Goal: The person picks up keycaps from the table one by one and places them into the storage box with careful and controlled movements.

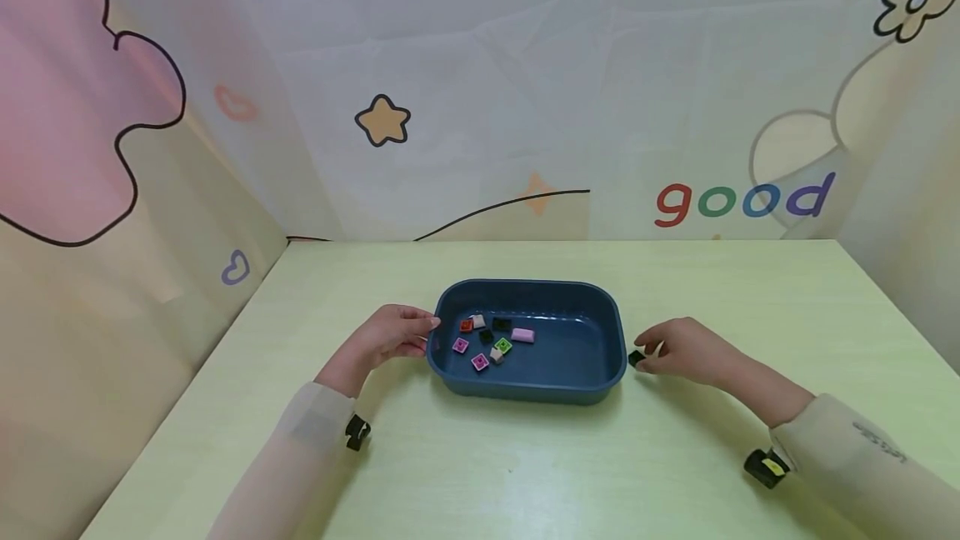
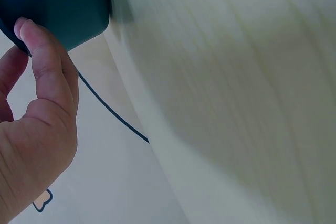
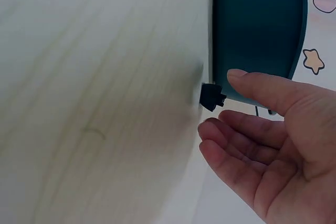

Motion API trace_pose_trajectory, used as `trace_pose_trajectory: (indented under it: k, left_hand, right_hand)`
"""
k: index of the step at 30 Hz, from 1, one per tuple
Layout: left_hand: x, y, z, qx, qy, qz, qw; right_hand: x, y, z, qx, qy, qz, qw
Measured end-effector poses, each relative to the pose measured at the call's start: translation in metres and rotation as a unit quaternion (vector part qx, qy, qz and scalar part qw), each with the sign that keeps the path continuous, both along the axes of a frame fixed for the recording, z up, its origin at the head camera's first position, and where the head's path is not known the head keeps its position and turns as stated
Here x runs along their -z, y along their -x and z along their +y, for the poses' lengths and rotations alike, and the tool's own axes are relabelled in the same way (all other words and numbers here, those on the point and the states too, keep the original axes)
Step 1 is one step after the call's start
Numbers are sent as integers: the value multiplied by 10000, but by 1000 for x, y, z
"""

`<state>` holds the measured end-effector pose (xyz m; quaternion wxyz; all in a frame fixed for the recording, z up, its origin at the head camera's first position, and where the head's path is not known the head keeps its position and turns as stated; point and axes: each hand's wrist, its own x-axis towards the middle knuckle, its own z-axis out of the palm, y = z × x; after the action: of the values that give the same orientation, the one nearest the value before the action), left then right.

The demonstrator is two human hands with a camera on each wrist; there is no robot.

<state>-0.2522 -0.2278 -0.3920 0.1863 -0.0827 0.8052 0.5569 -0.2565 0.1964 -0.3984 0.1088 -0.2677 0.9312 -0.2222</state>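
My left hand point(image 1: 392, 332) holds the left end of a dark blue plastic basin point(image 1: 525, 390), thumb and fingers at its rim. In the left wrist view the thumb point(image 2: 44, 51) lies against the basin's outer wall. Past the right end of the basin, a small black toy brick point(image 3: 211, 96) sits on the table. My right hand point(image 1: 686, 350) is right beside that brick, thumb and fingers parted around it with a gap showing in the right wrist view. Inside the basin lie several small bricks, among them a pink one point(image 1: 522, 335), a green one point(image 1: 502, 346) and a red one point(image 1: 467, 326).
The basin stands on a pale wooden table point(image 1: 495, 473). Behind the table hangs a printed cloth point(image 1: 465, 65) with a star and the word "good". Black camera straps point(image 1: 767, 468) sit at the wrists.
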Motion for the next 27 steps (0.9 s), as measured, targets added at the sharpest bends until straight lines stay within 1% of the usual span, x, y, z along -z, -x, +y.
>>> trace_pose_trajectory:
  k: [5,13,20,24,27]
  left_hand:
    - [0,1,0,20,25,20,10000]
    - [-1,0,1,23,7,-14,10000]
    - [-1,1,0,151,-59,80,9998]
    - [0,0,-1,106,-87,45,9999]
    - [0,0,0,73,-92,37,9999]
  right_hand:
    - [2,1,-3,-3,5,-86,10000]
    - [5,3,-4,-90,79,-25,9999]
    - [4,2,-5,-21,40,54,10000]
    - [3,1,-4,-18,75,66,9999]
    - [0,2,-2,-47,92,191,9998]
